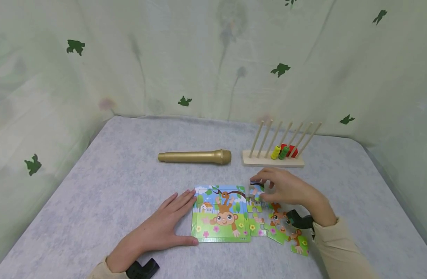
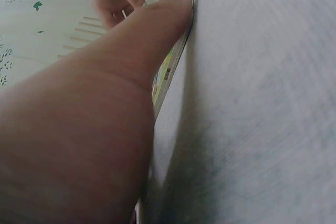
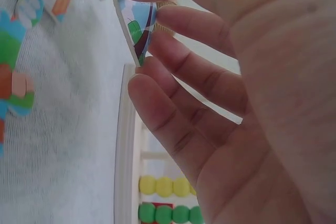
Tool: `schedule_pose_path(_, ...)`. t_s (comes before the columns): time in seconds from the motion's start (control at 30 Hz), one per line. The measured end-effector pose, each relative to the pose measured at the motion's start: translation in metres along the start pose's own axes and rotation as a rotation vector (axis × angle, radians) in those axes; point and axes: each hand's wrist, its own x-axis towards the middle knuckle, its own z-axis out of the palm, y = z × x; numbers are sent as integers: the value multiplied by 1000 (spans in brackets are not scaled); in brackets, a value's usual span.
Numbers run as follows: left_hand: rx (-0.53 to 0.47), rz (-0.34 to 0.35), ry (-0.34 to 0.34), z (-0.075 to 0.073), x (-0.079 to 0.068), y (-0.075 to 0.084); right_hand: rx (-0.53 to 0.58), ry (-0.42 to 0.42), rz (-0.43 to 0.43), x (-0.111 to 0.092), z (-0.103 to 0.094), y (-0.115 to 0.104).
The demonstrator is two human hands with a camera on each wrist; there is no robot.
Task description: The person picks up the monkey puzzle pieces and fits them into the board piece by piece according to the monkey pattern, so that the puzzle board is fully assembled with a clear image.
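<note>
On the cloth-covered table lies a square puzzle board [image 1: 218,230] printed with a hanging monkey, a house and flowers. My left hand [image 1: 164,226] rests at its left side, fingers stretched, with fingertips and thumb at the board's edge. Between thumb and fingers, my right hand [image 1: 291,188] pinches a puzzle piece [image 3: 137,22] with blue sky, green leaf and brown branch. That hand is just right of the board's upper corner, above several loose puzzle pieces [image 1: 256,229]. Another loose piece [image 1: 299,245], showing a monkey's arm, lies farther right near the right wrist.
A gold toy microphone [image 1: 192,157] lies behind the board. To its right stands a wooden counting rack [image 1: 272,162] with upright pegs, yellow beads [image 3: 164,186] and green beads [image 3: 164,213]. A pale curtain [image 1: 199,58] with green leaf shapes surrounds the table's back and sides.
</note>
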Motion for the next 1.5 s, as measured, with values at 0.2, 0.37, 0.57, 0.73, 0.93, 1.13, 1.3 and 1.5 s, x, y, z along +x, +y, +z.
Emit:
schedule_pose_path(0.2, 13, 1, 2, -1, 1, 0, 2, -3, -51, 9, 4, -5)
schedule_pose_path(0.37, 9, -1, 2, -1, 0, 0, 7, -13, -74, 17, 8, -10)
schedule_pose_path(0.57, -4, -1, -1, 1, 0, -1, -1, -28, -63, 21, 15, -15)
schedule_pose_path(0.73, -2, 1, 3, 1, 0, -1, 2, -41, -84, 24, 23, -18)
schedule_pose_path(0.93, 6, -2, 3, 1, -1, 0, -22, -23, -127, 28, 31, -21)
schedule_pose_path(1.13, 10, 5, 6, 1, -1, 0, -60, -15, -132, 30, 36, -24)
schedule_pose_path(1.3, 15, 0, 3, 1, -1, 0, -70, -20, -136, 32, 39, -26)
schedule_pose_path(1.5, 27, 18, 16, 0, 0, 0, -87, -13, -146, 34, 41, -26)
